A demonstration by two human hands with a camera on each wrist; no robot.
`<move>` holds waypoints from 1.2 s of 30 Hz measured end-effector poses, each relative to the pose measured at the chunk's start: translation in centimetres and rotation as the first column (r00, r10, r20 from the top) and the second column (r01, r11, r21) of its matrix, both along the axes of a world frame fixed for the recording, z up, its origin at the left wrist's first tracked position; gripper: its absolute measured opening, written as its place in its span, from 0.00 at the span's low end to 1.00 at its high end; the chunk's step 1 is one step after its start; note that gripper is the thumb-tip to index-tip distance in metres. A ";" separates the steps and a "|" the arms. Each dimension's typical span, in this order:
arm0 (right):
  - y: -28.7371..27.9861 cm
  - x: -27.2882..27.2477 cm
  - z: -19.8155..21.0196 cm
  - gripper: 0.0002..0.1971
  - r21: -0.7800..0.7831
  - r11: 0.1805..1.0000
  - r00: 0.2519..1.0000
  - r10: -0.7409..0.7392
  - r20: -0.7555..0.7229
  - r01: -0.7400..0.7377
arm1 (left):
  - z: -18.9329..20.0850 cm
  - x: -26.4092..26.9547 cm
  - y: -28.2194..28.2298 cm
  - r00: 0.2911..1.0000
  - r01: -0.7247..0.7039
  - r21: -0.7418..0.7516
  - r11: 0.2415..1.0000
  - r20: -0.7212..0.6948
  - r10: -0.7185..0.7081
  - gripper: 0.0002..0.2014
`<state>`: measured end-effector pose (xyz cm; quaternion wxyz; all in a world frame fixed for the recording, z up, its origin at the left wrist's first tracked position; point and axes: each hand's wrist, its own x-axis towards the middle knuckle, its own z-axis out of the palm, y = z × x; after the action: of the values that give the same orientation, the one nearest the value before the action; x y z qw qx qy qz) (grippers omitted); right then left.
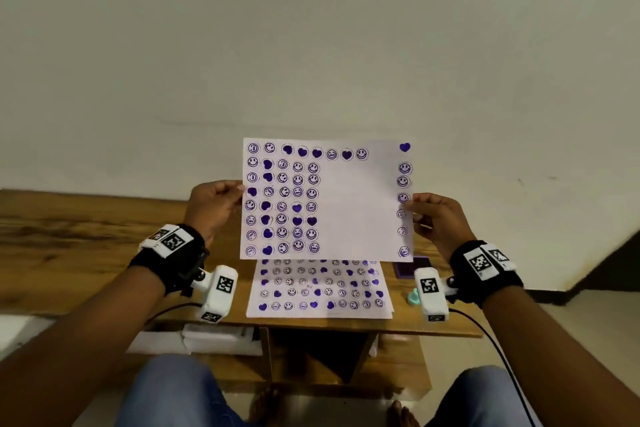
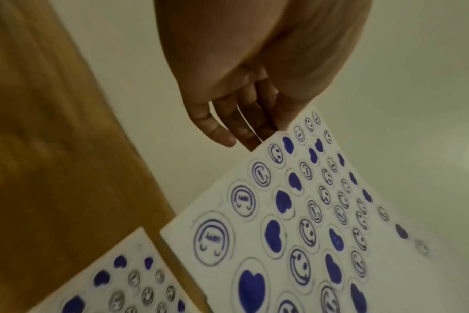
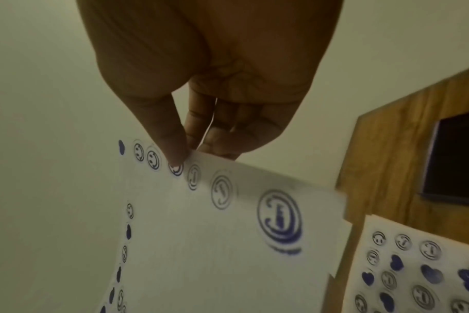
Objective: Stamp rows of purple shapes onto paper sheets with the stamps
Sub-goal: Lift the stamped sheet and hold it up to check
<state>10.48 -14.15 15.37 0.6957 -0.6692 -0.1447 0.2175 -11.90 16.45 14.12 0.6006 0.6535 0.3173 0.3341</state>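
Note:
I hold a white paper sheet (image 1: pixel 356 204) upright in the air, facing me, with rows of purple smileys and hearts on its left part and a column down its right edge. My left hand (image 1: pixel 216 204) pinches the sheet's left edge (image 2: pixel 257 146). My right hand (image 1: pixel 436 218) pinches the right edge, thumb (image 3: pixel 171 148) on the front over a smiley print. A second sheet (image 1: pixel 318 291), covered in purple stamps, lies flat on the wooden table (image 1: pixel 86 236) below. A teal stamp (image 1: pixel 412 298) lies on the table to the right.
A dark purple ink pad (image 1: pixel 410 267) sits on the table behind the right wrist camera, also seen as a dark square ink pad (image 3: pixel 455 163). White boxes (image 1: pixel 214 340) lie under the table's left side. A pale wall rises behind the table.

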 end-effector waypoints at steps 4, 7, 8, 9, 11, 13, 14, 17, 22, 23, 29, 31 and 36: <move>0.0 0.4 2.7 0.06 0.009 1.000 0.997 0.011 0.075 -0.012 | 3.6 0.3 -0.3 0.999 -0.046 0.145 0.988 0.022 0.043 0.06; 0.3 0.5 4.7 0.04 0.016 1.000 0.992 0.014 0.122 -0.016 | 5.8 0.4 -0.4 0.998 -0.046 0.181 0.982 0.047 0.038 0.05; 0.4 0.6 5.2 0.04 0.010 1.000 0.990 0.016 0.141 -0.018 | 6.5 0.5 -0.4 0.998 -0.047 0.194 0.980 0.053 0.037 0.05; 0.4 0.7 5.9 0.04 0.006 1.000 0.986 0.015 0.163 -0.017 | 7.3 0.6 -0.4 0.997 -0.050 0.205 0.978 0.063 0.038 0.05; 0.5 1.3 7.3 0.04 -0.002 1.000 0.980 0.000 0.198 0.000 | 8.6 0.9 -0.2 0.995 -0.062 0.205 0.977 0.088 0.045 0.05; 0.5 1.9 8.7 0.02 -0.008 1.000 0.974 -0.019 0.224 0.021 | 9.7 1.2 -0.2 0.994 -0.057 0.207 0.977 0.104 0.036 0.06; 0.6 2.2 9.5 0.02 -0.009 1.000 0.970 -0.024 0.240 0.027 | 10.4 1.5 -0.1 0.993 -0.057 0.213 0.975 0.109 0.034 0.05; 0.8 3.1 11.7 0.03 -0.012 0.999 0.959 -0.041 0.280 0.046 | 12.3 2.6 0.2 0.994 -0.072 0.237 0.969 0.095 0.051 0.04; 0.9 4.5 13.7 0.04 -0.042 0.998 0.951 -0.027 0.307 0.042 | 14.4 3.9 0.9 0.993 -0.104 0.283 0.953 0.079 0.085 0.03; 0.8 4.8 13.8 0.03 -0.055 0.998 0.951 -0.022 0.310 0.041 | 14.5 4.1 1.0 0.993 -0.108 0.291 0.951 0.073 0.090 0.03; 0.5 5.3 13.6 0.07 -0.130 0.991 0.950 0.019 0.311 0.022 | 14.8 4.4 1.6 0.994 -0.105 0.344 0.933 0.017 0.106 0.03; 0.4 5.4 13.5 0.05 -0.132 0.991 0.950 0.029 0.312 0.013 | 14.9 4.3 1.7 0.995 -0.099 0.349 0.932 0.004 0.104 0.04; 0.1 5.2 13.7 0.05 -0.140 0.990 0.950 0.032 0.310 0.013 | 15.4 4.1 1.6 0.994 -0.097 0.366 0.926 -0.002 0.105 0.03</move>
<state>15.67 -14.00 29.09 0.6142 -0.7417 -0.2401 0.1224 -7.81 18.04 29.57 0.4472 0.7400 0.2892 0.4107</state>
